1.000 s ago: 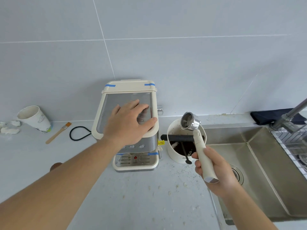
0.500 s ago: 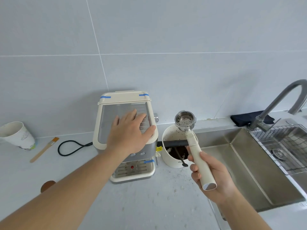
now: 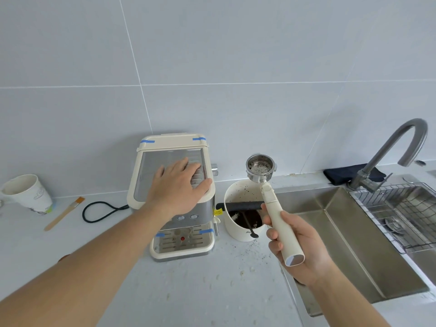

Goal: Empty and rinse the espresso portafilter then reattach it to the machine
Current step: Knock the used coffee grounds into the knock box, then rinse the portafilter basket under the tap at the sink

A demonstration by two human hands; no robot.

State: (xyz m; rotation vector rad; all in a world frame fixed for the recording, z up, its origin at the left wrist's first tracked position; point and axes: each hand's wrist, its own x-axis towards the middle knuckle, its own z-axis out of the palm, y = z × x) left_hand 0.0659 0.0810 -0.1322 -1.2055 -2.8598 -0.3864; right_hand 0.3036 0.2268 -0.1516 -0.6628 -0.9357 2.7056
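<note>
My right hand (image 3: pixel 299 249) grips the cream handle of the portafilter (image 3: pixel 271 199). Its metal basket (image 3: pixel 260 166) faces up above the knock box (image 3: pixel 238 230), with a few dark coffee specks left inside. The cream knock box stands right of the machine, has a black bar across it and holds dark grounds. My left hand (image 3: pixel 179 185) lies flat, fingers spread, on top of the cream espresso machine (image 3: pixel 177 232). The steel sink (image 3: pixel 349 237) lies to the right, under a grey curved faucet (image 3: pixel 396 147).
A paper cup (image 3: pixel 28 194), a small brush (image 3: pixel 63 213) and the machine's black cord (image 3: pixel 99 211) lie at the left on the counter. Coffee crumbs dot the counter before the knock box. A wire rack (image 3: pixel 405 211) sits in the sink's right part; a dark cloth (image 3: pixel 344 173) lies behind the faucet.
The view has shifted left and tilted up, showing the whole faucet. The portafilter basket has turned from tilted to facing up. My left hand stays on the machine.
</note>
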